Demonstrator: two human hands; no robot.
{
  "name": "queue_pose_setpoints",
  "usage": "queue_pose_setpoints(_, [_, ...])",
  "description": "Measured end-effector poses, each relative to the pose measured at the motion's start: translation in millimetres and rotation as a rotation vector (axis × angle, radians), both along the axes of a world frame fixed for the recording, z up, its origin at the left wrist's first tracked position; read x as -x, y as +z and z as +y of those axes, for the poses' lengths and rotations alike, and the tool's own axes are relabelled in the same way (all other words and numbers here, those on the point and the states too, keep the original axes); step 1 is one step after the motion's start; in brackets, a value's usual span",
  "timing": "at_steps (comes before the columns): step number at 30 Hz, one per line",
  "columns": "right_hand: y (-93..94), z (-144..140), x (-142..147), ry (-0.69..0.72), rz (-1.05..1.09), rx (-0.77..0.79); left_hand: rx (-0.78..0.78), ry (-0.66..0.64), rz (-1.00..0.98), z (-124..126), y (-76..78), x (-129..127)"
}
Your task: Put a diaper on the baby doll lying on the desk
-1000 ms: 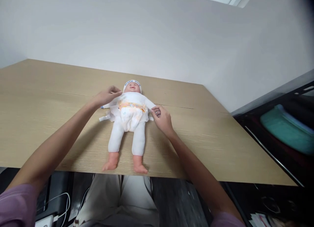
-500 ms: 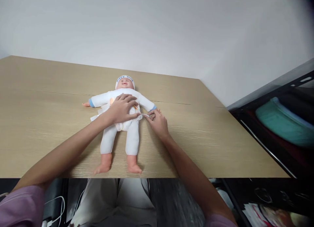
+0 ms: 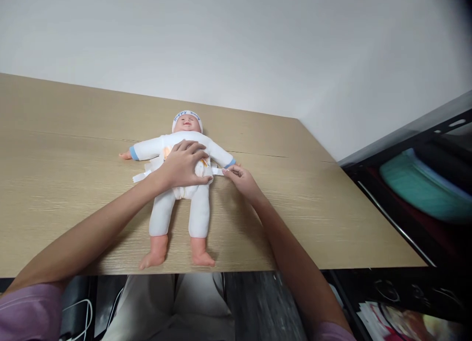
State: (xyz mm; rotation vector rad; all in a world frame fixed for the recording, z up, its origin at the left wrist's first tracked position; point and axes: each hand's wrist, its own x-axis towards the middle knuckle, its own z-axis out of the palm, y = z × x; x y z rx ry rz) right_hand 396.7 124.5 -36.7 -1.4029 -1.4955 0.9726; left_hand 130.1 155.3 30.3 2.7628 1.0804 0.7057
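Note:
A baby doll (image 3: 187, 136) in a white suit with blue cuffs lies on its back, head away from me, feet towards the table's front edge. Around its hips is a white diaper (image 3: 185, 191). My left hand (image 3: 185, 163) rests spread across the doll's belly and the diaper's front. Between the thumb and fingers of my right hand (image 3: 238, 176) is pinched a white diaper tab (image 3: 218, 171), stretched out to the right of the doll's hip. Another white tab (image 3: 140, 176) sticks out loose on the left side. My left palm hides part of the diaper's front.
The doll lies on a light wooden table (image 3: 295, 208) against a pale wall. At right stands a black shelf or rack (image 3: 387, 223) with a teal item (image 3: 424, 184) inside. Papers (image 3: 391, 321) and a white cable (image 3: 88, 311) are below the table.
My right hand has moved a little right, drawing the tab out longer from the hip. My left hand stays on the doll's belly. The view has shifted slightly.

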Motion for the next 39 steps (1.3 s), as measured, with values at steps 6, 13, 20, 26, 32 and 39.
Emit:
queue_pose_setpoints(6, [24.0, 9, 22, 0.098, 0.106, -0.029, -0.014, 0.023, 0.017, -3, -0.5, -2])
queue_pose_setpoints(13, [25.4, 33, 66, 0.187, 0.137, -0.076, -0.046, 0.052, 0.033, -4, -1.2, -3])
queue_pose_setpoints(20, [17.9, -12, 68, 0.039, -0.113, -0.511, -0.044, 0.034, 0.011, -2, -4.0, -3])
queue_pose_setpoints(26, [12.7, -33, 58, 0.242, -0.313, -0.658, 0.036, 0.0, -0.034, 3, -4.9, 1])
queue_pose_setpoints(32, [14.5, -29, 51, 0.297, -0.412, -0.677, 0.308, -0.162, -0.373, 4, 8.3, 27])
queue_pose_setpoints(39, [28.9, -28, 54, -0.004, -0.464, -0.822, 0.151, -0.024, -0.404, 1, -27.8, 105])
